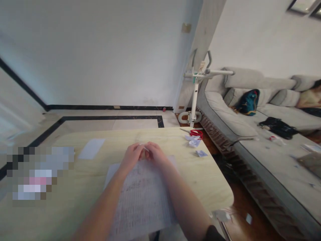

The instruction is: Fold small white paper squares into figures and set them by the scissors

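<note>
My left hand and my right hand meet above the far edge of a large printed or written sheet. Between their fingertips a small piece of white paper shows; most of it is hidden by the fingers. Both hands are closed, the fingers bent and pressed together. To the right on the table lie scissors with red handles, small folded white papers and another folded paper. A blank white sheet rests to the left of my hands.
The pale wooden table has a rounded right corner. At the table's left is a pixelated area. Beyond stand a white exercise stand and a grey sofa with a dark bag on it. A person is at the far right.
</note>
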### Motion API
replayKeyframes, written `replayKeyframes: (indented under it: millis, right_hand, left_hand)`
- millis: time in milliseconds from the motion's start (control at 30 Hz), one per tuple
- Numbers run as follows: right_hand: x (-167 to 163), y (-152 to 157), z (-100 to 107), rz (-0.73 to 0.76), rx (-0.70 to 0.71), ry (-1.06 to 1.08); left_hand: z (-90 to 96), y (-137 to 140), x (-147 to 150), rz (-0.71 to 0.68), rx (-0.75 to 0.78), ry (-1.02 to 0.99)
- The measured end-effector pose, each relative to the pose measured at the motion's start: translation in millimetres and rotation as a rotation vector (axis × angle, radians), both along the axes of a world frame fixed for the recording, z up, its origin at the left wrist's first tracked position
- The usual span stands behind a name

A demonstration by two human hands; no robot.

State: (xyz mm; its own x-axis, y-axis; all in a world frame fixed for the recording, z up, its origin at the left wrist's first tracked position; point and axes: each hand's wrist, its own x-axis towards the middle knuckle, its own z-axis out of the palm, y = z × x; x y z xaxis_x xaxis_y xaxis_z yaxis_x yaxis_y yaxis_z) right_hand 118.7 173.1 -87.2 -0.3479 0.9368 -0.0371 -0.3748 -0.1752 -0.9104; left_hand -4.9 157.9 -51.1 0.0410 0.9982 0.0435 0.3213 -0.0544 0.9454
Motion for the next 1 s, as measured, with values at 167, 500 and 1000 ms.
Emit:
replayKeyframes:
  millis: [167, 500, 1000]
  right_hand:
    - [-2, 1, -3, -0.050, 0.018, 0.013]
    - [-3, 0, -3, -0.020, 0.020, 0.035]
    - [-2, 0, 3, -0.054, -0.027, 0.093]
  left_hand:
    - [0.6, 3, 10, 0.173, 0.067, -0.104]
    - [-24.6, -2, 8, 0.155, 0.053, -0.291]
    - [-26.5, -2, 12, 0.126, 0.072, -0.266]
